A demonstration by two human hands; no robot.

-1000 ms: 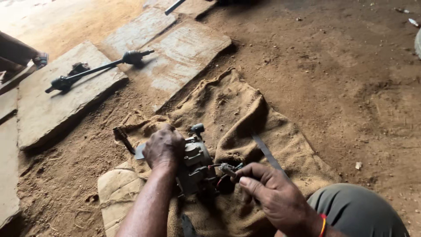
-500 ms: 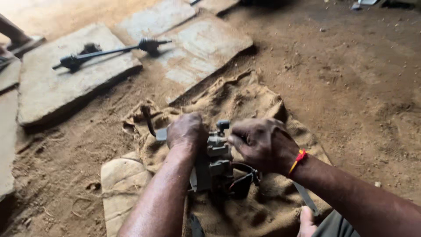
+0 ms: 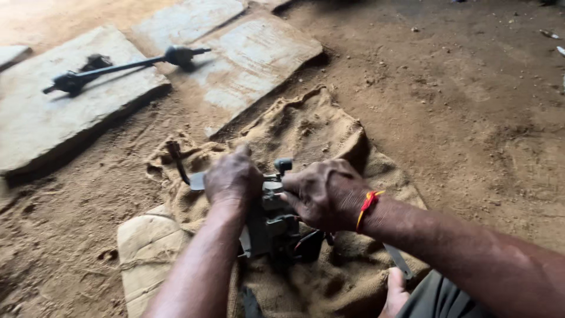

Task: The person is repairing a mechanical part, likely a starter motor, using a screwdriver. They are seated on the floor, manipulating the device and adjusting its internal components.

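axle shaft (image 3: pixel 126 63) lay on stone slab (image 3: pixel 47 118) far left, untouched | left hand (image 3: pixel 233 178) curled over metal assembly (image 3: pixel 272 219) on burlap sack (image 3: pixel 306 132) | right hand (image 3: pixel 325 192) fingers wrapped round its top | assembly looked intact, work unfinished

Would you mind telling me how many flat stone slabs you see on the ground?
4 at least: one under the black rod, two beside it, one at the left edge. More may lie off-frame.
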